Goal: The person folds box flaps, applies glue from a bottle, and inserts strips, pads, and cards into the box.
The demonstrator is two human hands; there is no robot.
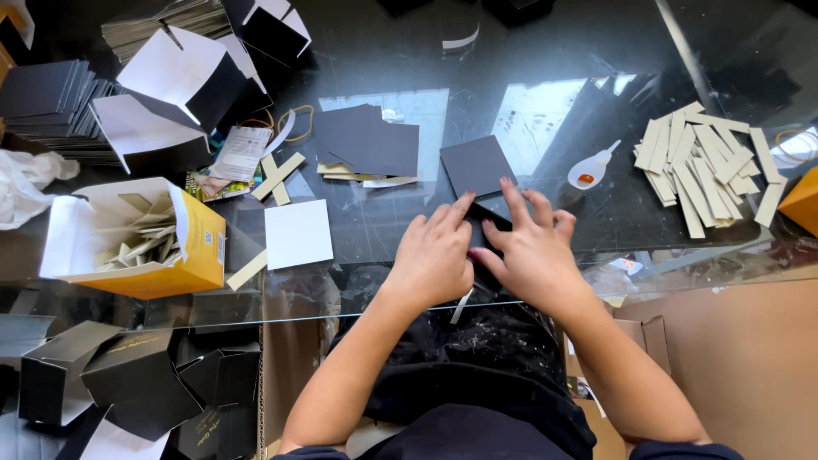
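Head view: left hand [433, 255] & right hand [532, 251], side by side, press flat on black card piece [490, 211] at table centre. Cream strip pile [703, 166] at 2 o'clock unused; folded black boxes [136, 383] at 8 o'clock look done.

We worked at a glass surface [545, 51], dark and glossy, smeared and scratched in places. Bright window light reflected off it in pale rectangular patches near the middle and along the far right. Through the glass and past its near edge we saw brown cardboard [733, 358] lying on the floor below, at our right.
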